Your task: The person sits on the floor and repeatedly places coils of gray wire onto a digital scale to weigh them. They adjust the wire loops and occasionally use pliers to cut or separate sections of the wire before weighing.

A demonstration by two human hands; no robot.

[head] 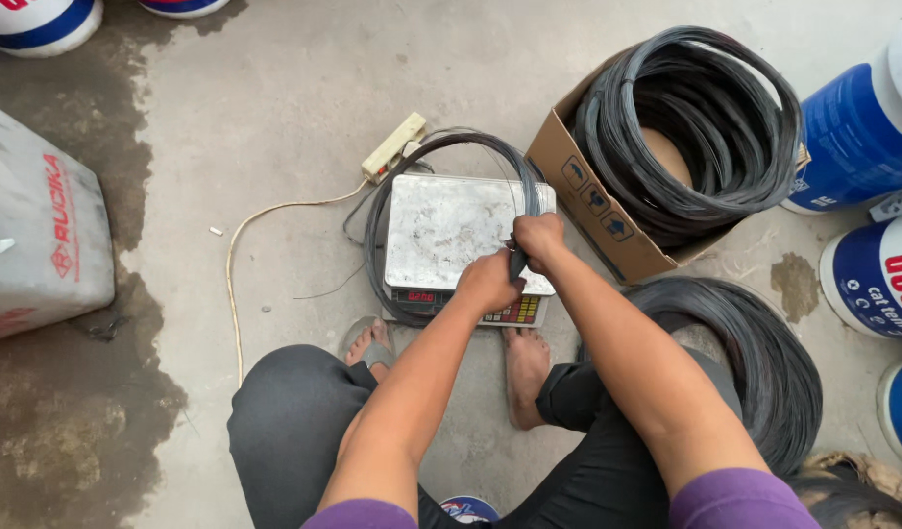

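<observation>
- Fingers of the left hand (487, 282) are curled tight around the thin loop of dark grey wire (392, 211), close to the near right corner of the scale.
- Fingers of the right hand (539, 238) are wrapped around the same loop, just above the left hand (the two hands touch).
- That loop lies around the flat silver weighing scale (441, 227) on the grey concrete floor (274, 98).
- A cream plug strip (394, 147) lies just behind the scale.
- To the right, a brown cardboard box (608, 220) holds a thick coil of dark wire (691, 122).
- Another big dark wire coil (764, 362) lies by the person's right knee.
- Blue and white buckets (862, 127) stand on the far right.
</observation>
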